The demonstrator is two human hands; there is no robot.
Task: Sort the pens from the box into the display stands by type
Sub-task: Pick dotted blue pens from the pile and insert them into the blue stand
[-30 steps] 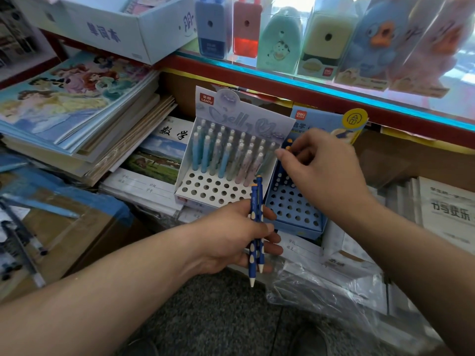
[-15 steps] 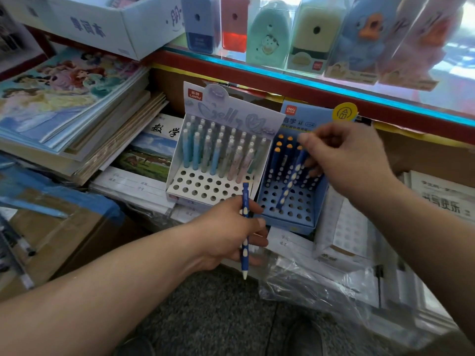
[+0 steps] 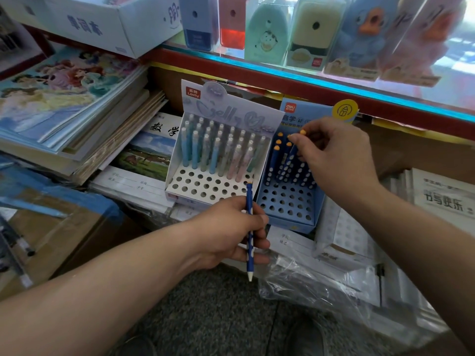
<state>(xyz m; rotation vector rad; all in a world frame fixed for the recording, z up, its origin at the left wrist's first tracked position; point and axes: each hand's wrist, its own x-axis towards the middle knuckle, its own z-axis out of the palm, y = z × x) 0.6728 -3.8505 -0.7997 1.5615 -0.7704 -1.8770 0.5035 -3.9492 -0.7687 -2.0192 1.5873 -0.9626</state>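
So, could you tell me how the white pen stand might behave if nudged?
The white pen stand looks like thin cardboard, so probably light and easily slid. Its pastel pens fill only the back rows, so it may tip backward.

My left forearm (image 3: 115,273) and right forearm (image 3: 416,232) are bare right back from my left grip (image 3: 231,227) and right grip (image 3: 334,155), and below the grips show the rounded toes of my dark shoes (image 3: 305,339).

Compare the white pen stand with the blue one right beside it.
The white stand holds pastel pens; the blue stand holds dark blue spotted pens with orange tops. The white stand is wider than the blue stand. Both have perforated trays with empty front holes.
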